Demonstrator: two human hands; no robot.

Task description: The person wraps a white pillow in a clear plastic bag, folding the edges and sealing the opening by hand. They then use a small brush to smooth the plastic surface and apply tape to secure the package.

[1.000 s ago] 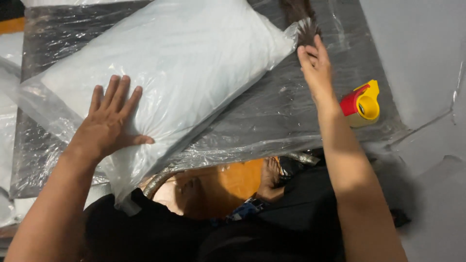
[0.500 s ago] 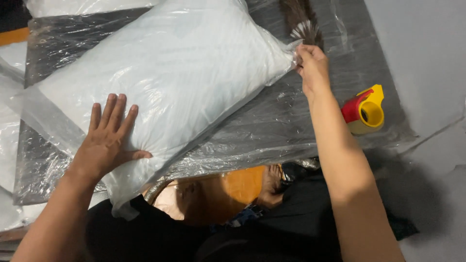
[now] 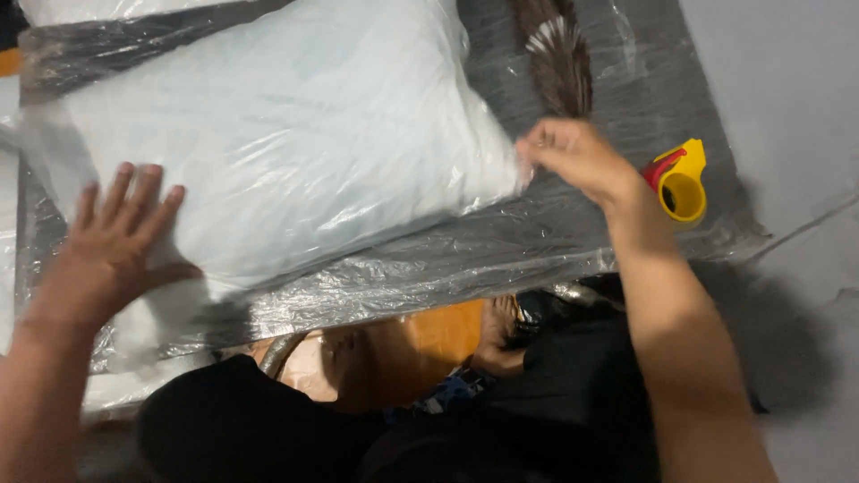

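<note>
Now left hand (image 3: 112,246) flat on bagged pillow (image 3: 286,134), right hand (image 3: 577,156) apparently pinching its corner.

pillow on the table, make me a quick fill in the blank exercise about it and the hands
1. The left hand lies flat, fingers spread, on the white ____ wrapped in clear plastic.
2. The right hand pinches the plastic at the pillow's ____ end.
3. Just right of the right wrist sits a tape dispenser coloured red and ____.
4. Beyond the right hand lies a brown ____ brush.

Missing words: pillow; right; yellow; feather
</note>
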